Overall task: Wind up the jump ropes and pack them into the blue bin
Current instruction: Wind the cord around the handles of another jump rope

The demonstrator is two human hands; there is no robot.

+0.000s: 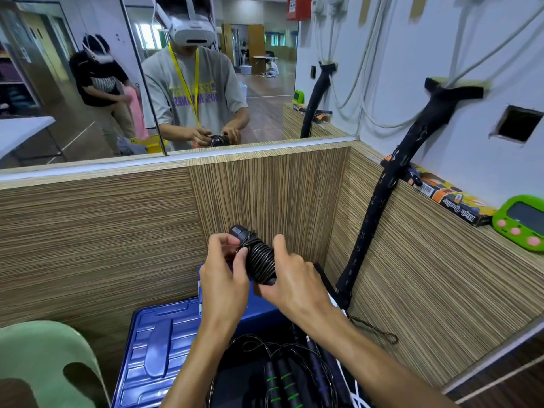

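Wood-grain panels (103,231) wall in a corner below a mirror (206,69). At lower left sits a green chair (38,357), then the blue bin's lid (159,346). Above the blue bin (259,310), the left hand (223,278) pinches the cord end of a wound jump rope (259,257), while the right hand (294,278) grips its lower end. More jump ropes (282,375) lie loose in the bin. Farther right, a green timer (521,219) rests on the ledge.

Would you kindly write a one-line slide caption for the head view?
Both hands, left and right, grip a wound jump rope above the blue bin.
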